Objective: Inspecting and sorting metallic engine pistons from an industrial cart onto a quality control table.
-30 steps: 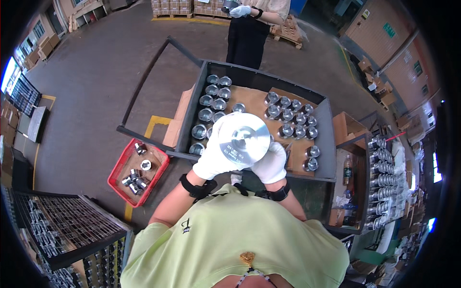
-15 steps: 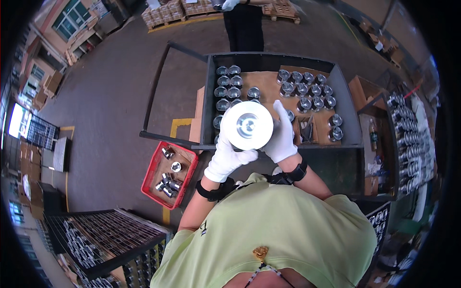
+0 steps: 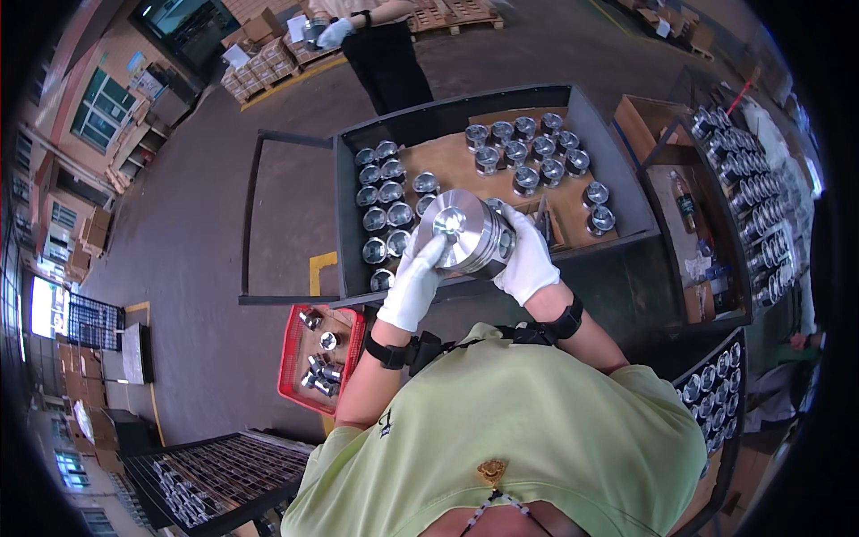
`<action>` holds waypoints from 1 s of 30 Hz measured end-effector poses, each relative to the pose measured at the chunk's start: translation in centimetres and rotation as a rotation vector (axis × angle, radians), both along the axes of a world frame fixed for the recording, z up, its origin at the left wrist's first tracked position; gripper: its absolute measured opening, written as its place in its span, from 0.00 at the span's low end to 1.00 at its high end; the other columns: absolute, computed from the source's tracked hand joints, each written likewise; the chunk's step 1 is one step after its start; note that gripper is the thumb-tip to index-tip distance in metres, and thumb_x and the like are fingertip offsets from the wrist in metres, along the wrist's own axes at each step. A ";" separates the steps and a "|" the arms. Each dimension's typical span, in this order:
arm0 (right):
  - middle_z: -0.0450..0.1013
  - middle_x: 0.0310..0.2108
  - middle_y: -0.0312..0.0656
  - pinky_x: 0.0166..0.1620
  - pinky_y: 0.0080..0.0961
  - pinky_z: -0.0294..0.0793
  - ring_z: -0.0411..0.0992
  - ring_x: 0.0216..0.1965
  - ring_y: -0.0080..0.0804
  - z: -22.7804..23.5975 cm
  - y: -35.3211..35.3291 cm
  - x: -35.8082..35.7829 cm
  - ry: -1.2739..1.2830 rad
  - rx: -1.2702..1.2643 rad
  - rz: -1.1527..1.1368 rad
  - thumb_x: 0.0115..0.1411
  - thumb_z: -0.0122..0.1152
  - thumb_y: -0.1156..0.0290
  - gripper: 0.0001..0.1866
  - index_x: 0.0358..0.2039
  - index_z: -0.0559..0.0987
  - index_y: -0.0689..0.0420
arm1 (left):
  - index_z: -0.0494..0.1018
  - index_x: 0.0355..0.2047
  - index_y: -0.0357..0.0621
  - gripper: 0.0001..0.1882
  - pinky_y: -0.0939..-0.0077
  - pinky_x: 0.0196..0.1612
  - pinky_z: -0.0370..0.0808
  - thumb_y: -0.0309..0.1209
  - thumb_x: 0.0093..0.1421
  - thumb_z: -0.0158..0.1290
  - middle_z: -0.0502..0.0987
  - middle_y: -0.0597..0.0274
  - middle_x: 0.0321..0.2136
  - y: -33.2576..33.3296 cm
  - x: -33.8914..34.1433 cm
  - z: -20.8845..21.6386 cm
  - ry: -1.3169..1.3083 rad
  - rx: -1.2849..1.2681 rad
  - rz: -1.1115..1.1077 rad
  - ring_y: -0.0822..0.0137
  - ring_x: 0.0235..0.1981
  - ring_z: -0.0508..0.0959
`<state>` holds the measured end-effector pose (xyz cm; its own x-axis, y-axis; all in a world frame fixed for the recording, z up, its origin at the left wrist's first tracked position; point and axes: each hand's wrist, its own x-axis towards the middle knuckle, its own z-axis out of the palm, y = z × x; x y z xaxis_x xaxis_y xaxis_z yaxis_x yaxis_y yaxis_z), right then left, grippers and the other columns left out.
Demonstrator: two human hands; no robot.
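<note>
A shiny metal piston (image 3: 479, 240) is held up in front of me, tilted, its round crown turned toward the upper left and the ring grooves on its side showing. My left hand (image 3: 412, 288), in a white glove, lies against its left side, with a finger on the crown. My right hand (image 3: 531, 266), gloved too, is wrapped around the piston's right side. Beneath and beyond my hands is a dark metal tray table (image 3: 447, 109) lined with brown cardboard. Several pistons (image 3: 391, 191) stand in rows at its left, and more pistons (image 3: 526, 181) at its right.
A red plastic basket (image 3: 289, 358) with small metal cylinders stands at the lower left. An open metal frame (image 3: 251, 206) juts from the table's left side. Racks of metal parts (image 3: 761, 206) stand at right. Beyond the table, a person (image 3: 385, 58) holds a metal part.
The piston has gone from crown facing me to tilted, so its grooved side shows. My left fingers moved onto the crown. The whole view has turned and shifted.
</note>
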<state>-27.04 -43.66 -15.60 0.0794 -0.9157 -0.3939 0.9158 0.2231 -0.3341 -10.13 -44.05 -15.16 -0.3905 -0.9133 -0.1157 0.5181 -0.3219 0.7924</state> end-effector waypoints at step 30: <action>0.76 0.43 0.52 0.46 0.34 0.75 0.75 0.46 0.48 -47.2 -16.3 -20.3 2.022 0.419 1.330 0.48 0.66 0.59 0.21 0.40 0.81 0.59 | 0.67 0.55 0.48 0.26 0.56 0.50 0.74 0.32 0.53 0.52 0.76 0.62 0.47 -4.2 7.3 -6.1 -0.133 0.611 0.580 0.60 0.47 0.77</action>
<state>-47.34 -59.95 -62.77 -0.2414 -0.6140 -0.7515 -0.9114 0.4094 -0.0418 -2.80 -48.22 -21.27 0.1717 -0.7271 -0.6647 0.6481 -0.4248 0.6321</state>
